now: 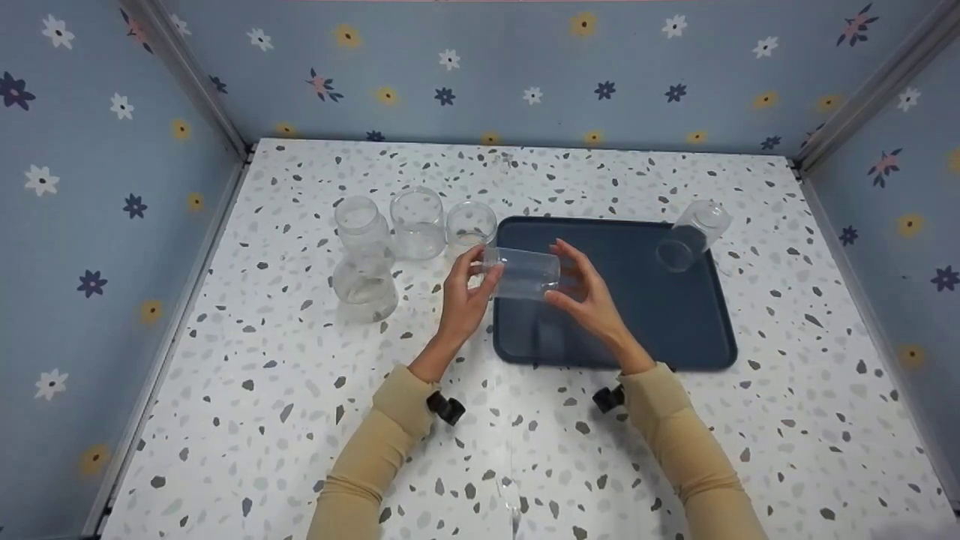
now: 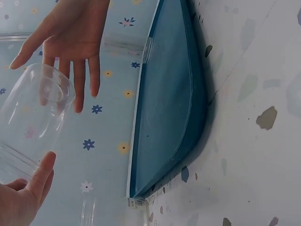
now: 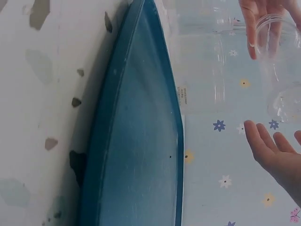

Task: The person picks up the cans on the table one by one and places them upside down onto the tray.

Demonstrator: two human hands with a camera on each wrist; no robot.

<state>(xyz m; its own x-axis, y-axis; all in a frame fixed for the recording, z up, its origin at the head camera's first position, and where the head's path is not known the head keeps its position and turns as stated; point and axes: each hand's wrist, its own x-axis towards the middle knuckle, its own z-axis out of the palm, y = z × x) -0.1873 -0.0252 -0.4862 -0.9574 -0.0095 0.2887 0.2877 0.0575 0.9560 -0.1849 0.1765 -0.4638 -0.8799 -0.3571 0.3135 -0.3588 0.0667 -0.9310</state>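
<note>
A clear jar (image 1: 523, 274) lies sideways in the air above the tray's left part. My left hand (image 1: 465, 298) grips one end of it between thumb and fingers. Around the jar's other end, my right hand (image 1: 594, 300) is held with its fingers spread. In the left wrist view the right hand (image 2: 77, 35) shows straight, parted fingers behind the jar (image 2: 37, 103). From the right wrist, the fingers of that hand (image 3: 277, 153) appear apart from the jar (image 3: 282, 75). Beneath both hands is a dark blue tray (image 1: 645, 315).
Another clear jar (image 1: 694, 234) stands at the tray's upper right; which end is up, I cannot tell. Left of the tray several clear jars are grouped, among them a wide one (image 1: 418, 225) and a near one (image 1: 365, 291). Flowered panels (image 1: 525, 67) enclose the speckled table (image 1: 262, 420).
</note>
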